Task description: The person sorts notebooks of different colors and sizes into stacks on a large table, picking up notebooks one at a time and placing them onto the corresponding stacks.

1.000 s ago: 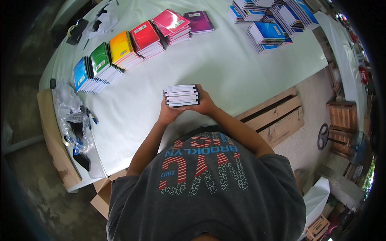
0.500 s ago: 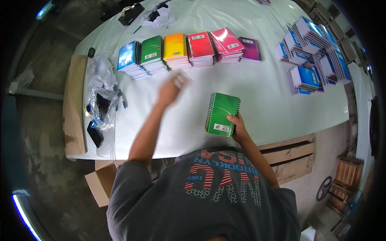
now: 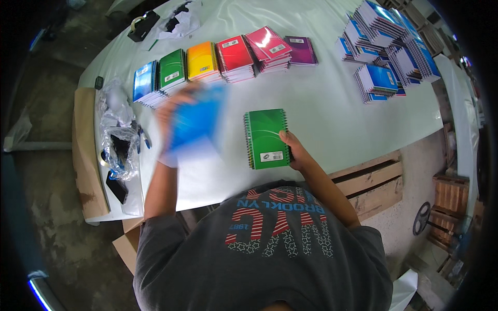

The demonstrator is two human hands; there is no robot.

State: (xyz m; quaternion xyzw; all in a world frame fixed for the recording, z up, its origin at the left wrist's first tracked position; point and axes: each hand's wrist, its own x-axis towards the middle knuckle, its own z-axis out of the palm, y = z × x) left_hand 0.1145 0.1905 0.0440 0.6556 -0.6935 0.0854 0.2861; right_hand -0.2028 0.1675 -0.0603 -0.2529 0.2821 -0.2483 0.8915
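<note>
Over the table (image 3: 321,116), now carrying a blue notebook (image 3: 202,116) in the left hand (image 3: 171,116), not to be seen there a moment ago. Has also swung that hand leftward, hence the smear. Judging by this, gone from one plainly loaded hand to two, with blue and green well apart. Looks closed at the blue notebook's left side, though too blurred to tell the set of each finger. Keeps the right hand (image 3: 296,150) pinching a green notebook (image 3: 265,136) by its right edge, thumb over the cover, fingers out of sight; coiled along both long sides, so probably more than one, turned opposite ways. Just beyond the left hand and off to its right, ranked by colour: blue stack (image 3: 144,80), green stack (image 3: 172,66), yellow stack (image 3: 202,58), red stack (image 3: 235,52), pink stack (image 3: 267,42), purple notebook (image 3: 302,50). Well beyond the right hand, to its right: heaped blue piles (image 3: 381,78). Left of the left hand: crumpled clear plastic (image 3: 115,103). Glossy, flat, oblong covers; wiry coils; white, squared page edges; pink set askew; pale, satiny, lightly creased sheeting underneath.
</note>
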